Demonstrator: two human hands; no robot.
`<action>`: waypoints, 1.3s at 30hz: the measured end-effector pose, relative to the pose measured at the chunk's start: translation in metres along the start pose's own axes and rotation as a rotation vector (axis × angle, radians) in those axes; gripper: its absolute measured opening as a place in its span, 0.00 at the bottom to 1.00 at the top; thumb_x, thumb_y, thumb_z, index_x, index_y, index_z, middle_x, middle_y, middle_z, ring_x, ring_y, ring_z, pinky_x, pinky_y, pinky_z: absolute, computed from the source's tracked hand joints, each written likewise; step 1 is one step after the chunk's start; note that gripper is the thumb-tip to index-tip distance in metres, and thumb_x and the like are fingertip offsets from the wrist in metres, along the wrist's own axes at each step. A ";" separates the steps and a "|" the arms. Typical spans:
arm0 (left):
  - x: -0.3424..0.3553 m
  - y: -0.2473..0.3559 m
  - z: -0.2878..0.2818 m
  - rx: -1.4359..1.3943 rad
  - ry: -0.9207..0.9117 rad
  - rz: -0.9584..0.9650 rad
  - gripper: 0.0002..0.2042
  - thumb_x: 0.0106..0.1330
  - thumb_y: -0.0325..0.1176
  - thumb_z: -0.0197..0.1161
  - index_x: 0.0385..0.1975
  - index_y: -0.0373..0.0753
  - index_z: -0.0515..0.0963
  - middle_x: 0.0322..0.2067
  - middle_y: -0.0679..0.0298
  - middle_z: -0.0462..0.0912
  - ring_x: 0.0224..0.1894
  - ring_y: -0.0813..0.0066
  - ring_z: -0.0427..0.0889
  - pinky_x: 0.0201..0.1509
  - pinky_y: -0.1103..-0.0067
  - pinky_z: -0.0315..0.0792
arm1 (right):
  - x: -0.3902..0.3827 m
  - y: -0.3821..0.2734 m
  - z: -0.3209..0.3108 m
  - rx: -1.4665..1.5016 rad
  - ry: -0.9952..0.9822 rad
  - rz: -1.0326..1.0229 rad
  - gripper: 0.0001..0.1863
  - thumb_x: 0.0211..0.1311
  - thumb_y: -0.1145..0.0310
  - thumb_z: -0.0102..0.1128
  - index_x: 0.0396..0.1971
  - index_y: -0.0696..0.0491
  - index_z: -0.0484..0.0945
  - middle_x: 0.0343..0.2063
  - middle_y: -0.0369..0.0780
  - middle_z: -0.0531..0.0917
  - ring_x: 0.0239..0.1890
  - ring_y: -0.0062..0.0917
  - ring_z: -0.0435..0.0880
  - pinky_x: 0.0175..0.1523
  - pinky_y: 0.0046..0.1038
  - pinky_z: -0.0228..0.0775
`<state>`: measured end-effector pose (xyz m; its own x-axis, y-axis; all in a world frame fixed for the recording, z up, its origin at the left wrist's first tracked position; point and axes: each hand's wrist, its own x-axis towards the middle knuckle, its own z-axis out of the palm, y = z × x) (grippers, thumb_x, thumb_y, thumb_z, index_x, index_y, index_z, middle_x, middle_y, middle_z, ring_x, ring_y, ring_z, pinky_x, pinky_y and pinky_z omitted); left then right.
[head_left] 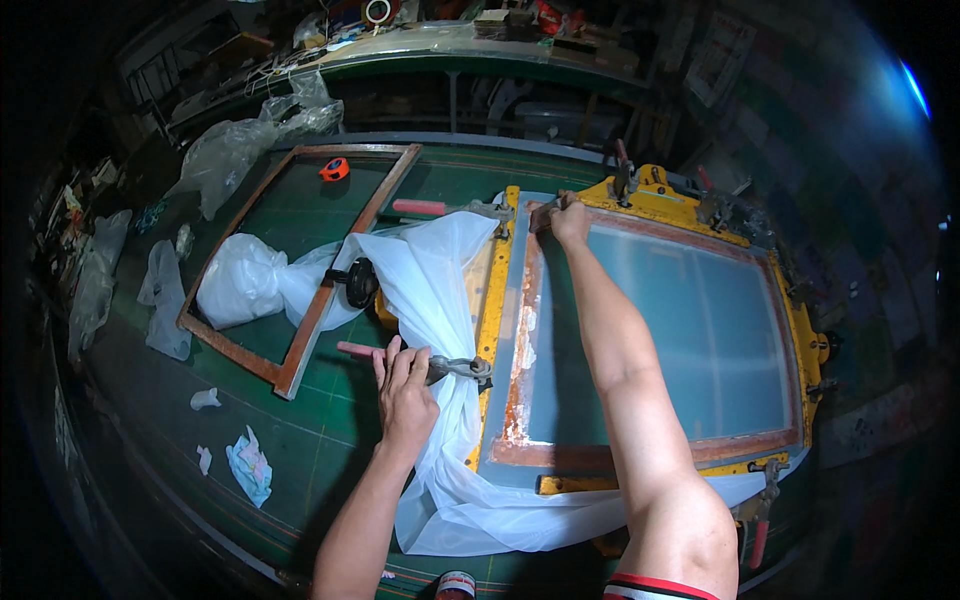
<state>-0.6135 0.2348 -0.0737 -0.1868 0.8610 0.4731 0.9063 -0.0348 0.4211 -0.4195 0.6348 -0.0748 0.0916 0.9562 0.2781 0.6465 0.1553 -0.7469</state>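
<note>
Evidently, our left hand (408, 395) drapes half open over the clamp (456, 369), though we cannot tell whether it grips. Our right hand (570, 222) curls narrowly around the far left corner of the frame (555, 456), above the counter (330, 435).

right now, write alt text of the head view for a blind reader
A person's left hand is at a red-handled clamp, the right hand at the far left corner of a wood-framed translucent panel. White sheeting drapes along its left and near sides.
</note>
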 end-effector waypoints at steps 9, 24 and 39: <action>0.000 0.000 0.000 0.024 0.009 0.016 0.25 0.54 0.14 0.57 0.56 0.30 0.79 0.51 0.51 0.77 0.70 0.41 0.68 0.77 0.45 0.51 | -0.001 -0.006 0.004 -0.024 0.071 0.009 0.20 0.60 0.69 0.63 0.53 0.57 0.79 0.44 0.60 0.85 0.51 0.57 0.84 0.57 0.48 0.75; 0.000 0.001 0.000 0.044 0.001 0.006 0.25 0.54 0.14 0.57 0.55 0.31 0.79 0.51 0.51 0.77 0.69 0.40 0.68 0.77 0.45 0.51 | -0.001 -0.007 0.009 -0.045 0.100 -0.059 0.22 0.62 0.68 0.61 0.56 0.56 0.79 0.43 0.59 0.85 0.50 0.57 0.84 0.57 0.49 0.76; 0.001 0.001 -0.002 0.007 -0.009 0.005 0.28 0.51 0.12 0.54 0.56 0.29 0.79 0.52 0.49 0.77 0.70 0.40 0.67 0.78 0.45 0.50 | -0.011 -0.018 -0.002 -0.067 0.022 -0.064 0.19 0.62 0.67 0.61 0.52 0.57 0.80 0.42 0.61 0.85 0.51 0.58 0.84 0.57 0.50 0.75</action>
<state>-0.6138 0.2349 -0.0711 -0.1791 0.8655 0.4679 0.9099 -0.0352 0.4133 -0.4304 0.6207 -0.0632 0.0648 0.9392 0.3373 0.7008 0.1978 -0.6854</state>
